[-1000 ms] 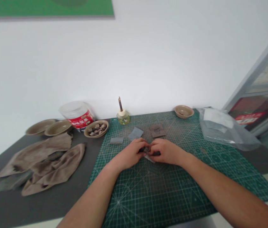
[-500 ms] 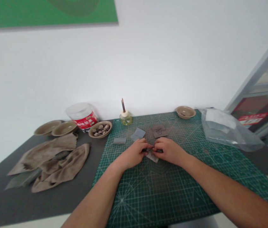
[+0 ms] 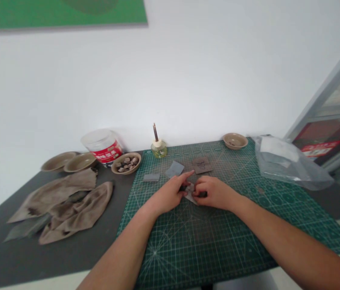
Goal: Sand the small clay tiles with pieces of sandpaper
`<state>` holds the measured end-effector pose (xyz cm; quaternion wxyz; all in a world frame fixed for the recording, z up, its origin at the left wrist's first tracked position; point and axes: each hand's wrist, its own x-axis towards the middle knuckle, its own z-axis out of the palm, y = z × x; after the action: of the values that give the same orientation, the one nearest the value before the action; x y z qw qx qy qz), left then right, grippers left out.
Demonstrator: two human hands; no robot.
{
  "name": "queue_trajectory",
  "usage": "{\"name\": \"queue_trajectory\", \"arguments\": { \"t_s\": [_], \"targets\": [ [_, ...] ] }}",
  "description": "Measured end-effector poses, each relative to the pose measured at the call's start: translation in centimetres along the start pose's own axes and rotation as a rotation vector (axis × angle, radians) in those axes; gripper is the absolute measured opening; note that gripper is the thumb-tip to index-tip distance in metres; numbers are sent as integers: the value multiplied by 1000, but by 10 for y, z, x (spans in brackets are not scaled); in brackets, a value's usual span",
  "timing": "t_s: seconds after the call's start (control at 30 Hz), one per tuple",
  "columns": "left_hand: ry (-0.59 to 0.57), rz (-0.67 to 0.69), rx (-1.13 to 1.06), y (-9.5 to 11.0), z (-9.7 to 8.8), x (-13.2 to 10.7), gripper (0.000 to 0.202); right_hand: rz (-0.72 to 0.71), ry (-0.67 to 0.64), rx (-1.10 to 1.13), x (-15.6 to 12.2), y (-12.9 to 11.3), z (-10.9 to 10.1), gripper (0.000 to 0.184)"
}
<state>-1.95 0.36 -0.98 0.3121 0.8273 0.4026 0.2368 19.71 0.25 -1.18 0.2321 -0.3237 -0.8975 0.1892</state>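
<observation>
A small pale grey piece, like worn sandpaper [image 3: 192, 198], lies on the green cutting mat [image 3: 188, 245] between my hands. My left hand [image 3: 171, 192] rests at its left edge, with the index finger stretched out and the thumb apart, near the piece. On its right side, my right hand [image 3: 213, 192] is closed in a pinch, fingertips down at the piece. Whatever is in those fingertips is hidden. Just beyond the hands are a brown square with dark writing [image 3: 202, 165], a grey-blue square [image 3: 175, 169] and a grey strip [image 3: 151, 177].
A bowl of small stones [image 3: 126, 163], a red-labelled plastic jar [image 3: 105, 149] and a reed diffuser [image 3: 159, 148] stand along the wall. Brown cloths [image 3: 76, 209] lie at left. At right are another bowl [image 3: 235, 141] and a clear plastic bag [image 3: 290, 163].
My left index finger has straightened and lifted away from the right fingertips, where both hands met before. The right hand stays pinched at the grey piece.
</observation>
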Motion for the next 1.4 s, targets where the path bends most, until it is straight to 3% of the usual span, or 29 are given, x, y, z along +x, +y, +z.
{"name": "queue_trajectory", "arguments": {
  "t_s": [0.13, 0.3, 0.73, 1.1, 1.27, 1.4],
  "targets": [
    [13, -3, -17, 2, 0, 1, 79, 23, 35, -58, 1, 0, 0, 9],
    [10, -9, -25, 3, -1, 1, 80, -53, 3, -15, -1, -3, 1, 9],
    [-17, -11, 18, 4, -2, -2, 79, -6, 56, -90, 0, 1, 0, 10],
    [-8, -30, 61, 6, -2, -1, 38, -45, 9, -89, -1, -2, 4, 10],
    [-9, -37, 68, 6, -2, 0, 31, 23, 52, -108, -1, -2, 4, 7],
    [-14, -32, 79, 6, -2, 1, 29, -18, 6, -67, -4, 0, 2, 10]
  ]
}}
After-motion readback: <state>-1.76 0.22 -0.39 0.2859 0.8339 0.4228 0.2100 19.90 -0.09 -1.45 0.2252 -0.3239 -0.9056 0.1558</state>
